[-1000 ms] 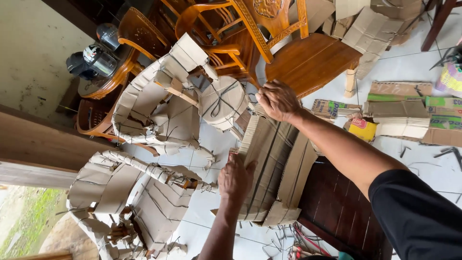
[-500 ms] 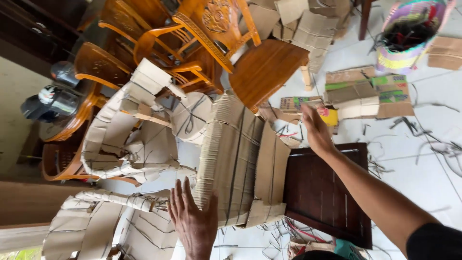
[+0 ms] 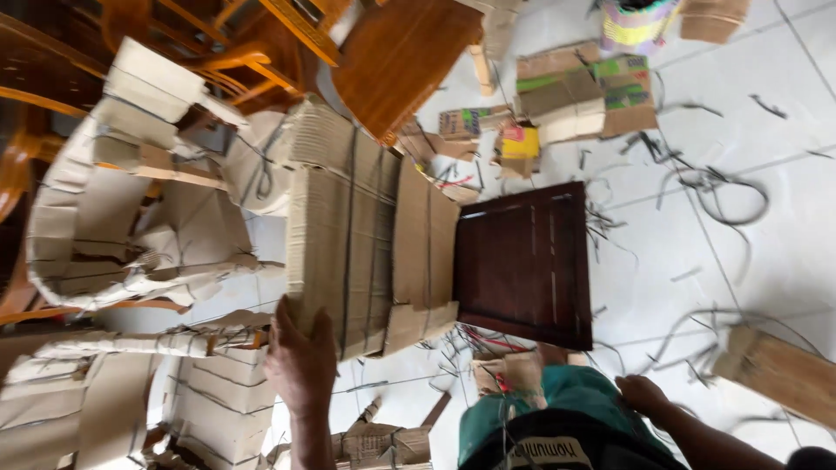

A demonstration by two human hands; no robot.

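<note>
While the big cardboard bundle (image 3: 366, 235) is lying flat on the white tiled floor (image 3: 749, 226), the left hand (image 3: 300, 361) is resting on its near corner. That bundle is a thick stack of brown sheets tied with thin dark straps, and its long side is running away from the person, up toward the wooden chairs (image 3: 261, 35). The left fingers (image 3: 283, 324) are curling over the near edge of the stack and pressing on it, so they are closed on the cardboard and not spread wide. So the stack is sitting straight ahead of those fingers, going up and away from them. The right hand (image 3: 640, 393) is much farther off, low down at the person's right side by the green cloth (image 3: 557, 409), well apart from the stack. I cannot tell if its fingers are apart or together, because it is partly hidden. The left hand is clearly the nearer one. Just beside the bundle, on its right side and touching its edge, a dark brown wooden panel (image 3: 522, 261) is lying flat. On the left, chair shapes wrapped in cardboard (image 3: 113, 226) are piling up. Scraps of cardboard and loose strap pieces (image 3: 714, 187) are lying about on the floor.
</note>
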